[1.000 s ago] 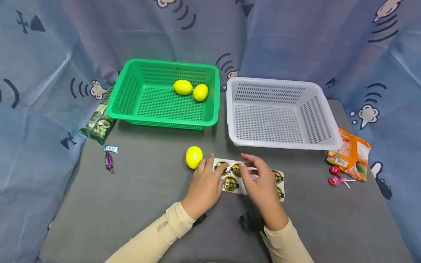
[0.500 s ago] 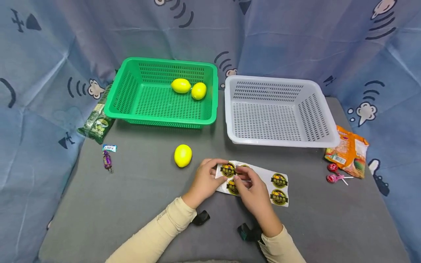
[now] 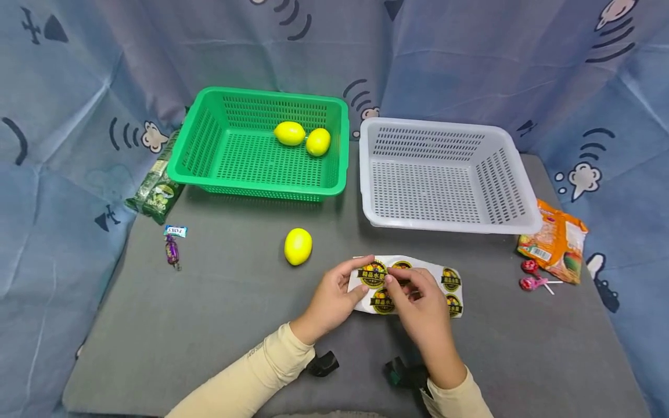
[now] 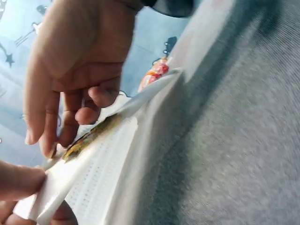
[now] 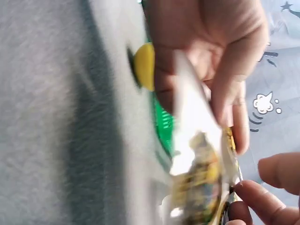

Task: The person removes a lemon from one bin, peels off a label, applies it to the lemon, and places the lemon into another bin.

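A white sheet of round black-and-yellow fruit stickers point(image 3: 426, 268) is held up off the table, its surface bent. My left hand point(image 3: 330, 297) pinches its left end between thumb and fingers, also seen as the left hand point(image 5: 206, 56) in the right wrist view. With thumb and forefinger close together, my right hand point(image 3: 424, 302) pinches at the edge of the upper left sticker point(image 3: 372, 273); in the left wrist view that right hand point(image 4: 79, 70) has its other fingers curled. A yellow lemon point(image 3: 298, 247) lies to the left of the hands.
Behind stand a green basket point(image 3: 261, 190) with two lemons point(image 3: 303, 138) and a white basket point(image 3: 449, 223). A green snack bag point(image 3: 157, 191) and wrapped candies point(image 3: 172, 251) lie left. An orange bag point(image 3: 556, 241) and lollipops point(image 3: 532, 283) lie right.
The left hand has gone from lying over the sheet to gripping its left end, and the sheet has lifted and bent. The right hand's fingers have closed in on a sticker's edge.
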`<state>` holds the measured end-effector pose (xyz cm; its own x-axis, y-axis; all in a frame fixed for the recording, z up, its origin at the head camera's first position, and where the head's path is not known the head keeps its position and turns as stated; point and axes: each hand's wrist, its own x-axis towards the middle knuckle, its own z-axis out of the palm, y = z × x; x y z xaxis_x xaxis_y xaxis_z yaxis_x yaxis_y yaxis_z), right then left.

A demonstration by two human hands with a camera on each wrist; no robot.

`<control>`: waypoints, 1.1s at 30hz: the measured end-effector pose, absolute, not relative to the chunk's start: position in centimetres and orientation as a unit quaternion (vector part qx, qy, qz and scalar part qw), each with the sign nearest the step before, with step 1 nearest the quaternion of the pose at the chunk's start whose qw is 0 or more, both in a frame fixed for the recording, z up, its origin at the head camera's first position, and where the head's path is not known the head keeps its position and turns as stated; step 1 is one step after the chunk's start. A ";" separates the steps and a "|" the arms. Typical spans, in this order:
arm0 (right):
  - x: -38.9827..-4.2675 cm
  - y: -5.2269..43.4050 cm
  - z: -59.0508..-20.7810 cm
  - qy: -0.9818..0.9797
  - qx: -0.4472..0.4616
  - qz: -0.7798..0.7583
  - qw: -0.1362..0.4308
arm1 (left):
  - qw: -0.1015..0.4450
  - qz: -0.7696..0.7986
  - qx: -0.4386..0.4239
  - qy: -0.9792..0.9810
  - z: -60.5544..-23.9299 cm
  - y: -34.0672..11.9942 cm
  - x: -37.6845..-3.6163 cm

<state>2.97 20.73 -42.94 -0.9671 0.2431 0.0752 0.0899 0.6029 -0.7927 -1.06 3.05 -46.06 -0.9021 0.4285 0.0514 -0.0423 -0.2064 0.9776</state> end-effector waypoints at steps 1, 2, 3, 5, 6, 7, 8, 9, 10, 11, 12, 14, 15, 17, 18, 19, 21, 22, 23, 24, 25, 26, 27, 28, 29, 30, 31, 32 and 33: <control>2.9 20.7 -42.8 -0.887 -0.102 0.444 0.079 | 0.148 0.762 0.163 0.608 -46.1 3.1 -1.0; 2.9 20.8 -42.7 -0.881 -0.111 0.454 0.068 | 0.141 0.763 0.168 0.609 -46.1 3.2 -0.9; 2.8 20.8 -42.6 -0.875 -0.120 0.466 0.055 | 0.136 0.761 0.172 0.610 -46.1 3.2 -0.8; 2.8 20.9 -42.5 -0.862 -0.137 0.487 0.027 | 0.126 0.755 0.183 0.617 -46.1 3.2 -0.8; 2.8 21.0 -42.6 -0.856 -0.145 0.495 0.015 | 0.121 0.748 0.188 0.625 -46.1 3.1 -0.7; 2.8 21.1 -42.6 -0.852 -0.151 0.501 0.008 | 0.114 0.739 0.192 0.636 -46.1 3.1 -0.7; 2.8 21.3 -42.6 -0.847 -0.155 0.508 0.001 | 0.110 0.730 0.194 0.646 -46.1 3.1 -0.7; 2.8 21.4 -42.6 -0.842 -0.159 0.516 -0.001 | 0.105 0.721 0.196 0.656 -46.2 3.1 -0.7; 2.8 21.5 -42.6 -0.838 -0.165 0.520 -0.001 | 0.100 0.712 0.196 0.666 -46.2 3.1 -0.8; 2.8 21.7 -42.5 -0.832 -0.170 0.527 0.001 | 0.094 0.701 0.197 0.679 -46.2 3.1 -0.8; 2.8 21.8 -42.5 -0.827 -0.177 0.533 0.004 | 0.084 0.689 0.198 0.692 -46.3 3.1 -0.8; 2.8 22.1 -42.3 -0.814 -0.189 0.548 0.014 | 0.065 0.665 0.201 0.716 -46.4 3.1 -0.9; 2.8 22.2 -42.2 -0.807 -0.196 0.556 0.021 | 0.049 0.642 0.203 0.738 -46.3 3.0 -0.9; 2.8 22.6 -42.0 -0.797 -0.205 0.567 0.032 | 0.001 0.582 0.208 0.786 -46.0 2.7 -0.9; 2.8 22.7 -41.9 -0.795 -0.207 0.569 0.037 | -0.029 0.549 0.209 0.809 -45.8 2.4 -1.0; 2.8 22.9 -41.8 -0.790 -0.208 0.575 0.041 | -0.062 0.512 0.207 0.831 -45.6 2.0 -1.0; 2.9 23.1 -41.7 -0.786 -0.210 0.581 0.044 | -0.113 0.441 0.190 0.870 -45.2 1.0 -1.5; 2.9 23.1 -41.7 -0.785 -0.209 0.581 0.043 | -0.125 0.416 0.180 0.882 -45.2 0.5 -2.0; 2.9 23.1 -41.7 -0.784 -0.208 0.583 0.040 | -0.127 0.393 0.170 0.895 -45.3 -0.1 -2.5; 2.9 23.1 -41.7 -0.783 -0.207 0.585 0.037 | -0.115 0.373 0.163 0.906 -45.4 -0.7 -3.0; 2.9 23.0 -41.7 -0.783 -0.204 0.587 0.034 | -0.091 0.360 0.158 0.915 -45.7 -1.2 -3.6; 2.9 22.8 -41.7 -0.783 -0.199 0.589 0.029 | -0.061 0.351 0.156 0.921 -45.9 -1.7 -4.2; 2.9 22.6 -41.7 -0.782 -0.194 0.591 0.023 | -0.031 0.346 0.157 0.924 -46.1 -2.1 -4.7; 2.8 22.3 -41.6 -0.781 -0.186 0.596 0.017 | -0.004 0.344 0.162 0.925 -46.3 -2.4 -5.1; 2.6 22.0 -41.6 -0.778 -0.179 0.602 0.013 | 0.017 0.346 0.168 0.923 -46.4 -2.6 -5.5; 2.5 21.6 -41.5 -0.775 -0.172 0.608 0.010 | 0.035 0.354 0.172 0.918 -46.4 -2.7 -5.7; 2.2 21.3 -41.4 -0.772 -0.165 0.614 0.007 | 0.047 0.364 0.175 0.914 -46.4 -2.7 -5.9; 2.0 20.9 -41.3 -0.766 -0.158 0.623 0.005 | 0.052 0.375 0.176 0.909 -46.3 -2.6 -6.0; 1.7 20.4 -41.1 -0.762 -0.153 0.630 0.004 | 0.057 0.389 0.174 0.903 -46.3 -2.5 -6.0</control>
